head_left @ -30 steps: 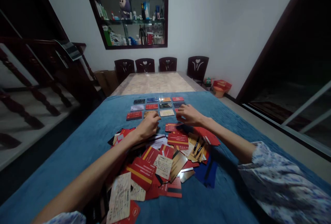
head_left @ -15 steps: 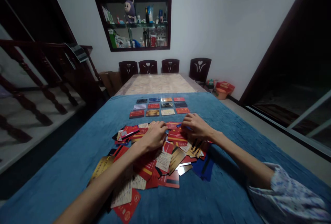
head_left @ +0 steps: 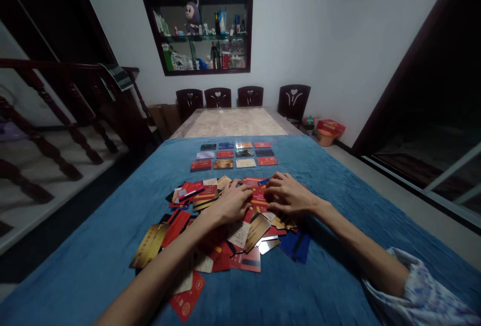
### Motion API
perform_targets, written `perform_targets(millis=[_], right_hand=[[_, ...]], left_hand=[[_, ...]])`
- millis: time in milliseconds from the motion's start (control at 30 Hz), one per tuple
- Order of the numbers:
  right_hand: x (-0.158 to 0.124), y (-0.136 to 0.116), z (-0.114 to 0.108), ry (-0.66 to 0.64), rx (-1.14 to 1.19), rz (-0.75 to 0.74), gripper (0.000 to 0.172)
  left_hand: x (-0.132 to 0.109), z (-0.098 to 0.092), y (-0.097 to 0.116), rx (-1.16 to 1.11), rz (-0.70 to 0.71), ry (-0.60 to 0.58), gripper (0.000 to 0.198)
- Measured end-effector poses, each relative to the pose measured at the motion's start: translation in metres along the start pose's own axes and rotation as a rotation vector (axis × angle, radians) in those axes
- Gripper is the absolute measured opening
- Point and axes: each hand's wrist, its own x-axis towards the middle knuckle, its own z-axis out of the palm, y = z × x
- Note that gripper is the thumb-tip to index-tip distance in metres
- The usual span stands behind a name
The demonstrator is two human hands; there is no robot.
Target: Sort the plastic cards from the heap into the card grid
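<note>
A loose pile of overlapping plastic cards (head_left: 208,193), mostly red, with gold, cream and blue ones, lies in front of me on the blue cloth. My left hand (head_left: 235,203) rests on the middle of the pile, its fingers bent and slightly apart. Just right of it, my right hand (head_left: 287,194) arches over the cards with fingers spread, touching a red card (head_left: 258,196) between the hands. Its underside is hidden. Beyond the pile, several cards lie face up in three neat rows, among them a gold card (head_left: 224,164) and a cream card (head_left: 245,163).
A blue cloth (head_left: 112,246) covers the near part of the table; its far part (head_left: 233,121) shows a marbled top. Dark chairs (head_left: 218,98) stand at the far end. A wooden railing (head_left: 52,110) runs along the left. An orange bucket (head_left: 325,138) is on the floor at right.
My right hand has shifted slightly and its fingers have spread lower over the red card. My left hand has moved a little to the right. The card rows look the same.
</note>
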Motion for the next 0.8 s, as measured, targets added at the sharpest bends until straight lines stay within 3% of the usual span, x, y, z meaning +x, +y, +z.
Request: perform_targets(millis=[333,633,800], right_hand=[[-0.004,-0.001,0.002,-0.023,0.042,0.013,0.041],[-0.006,0.001,0.004,0.015,0.057,-0.034,0.028],[-0.007,0.001,0.004,0.029,0.067,-0.045,0.032]], left_hand=[[0.013,0.001,-0.007,-0.024,0.020,-0.085,0.016],[0.015,0.006,-0.014,-0.022,0.073,-0.029,0.017],[0.013,0.006,-0.018,0.001,0.173,-0.012,0.014]])
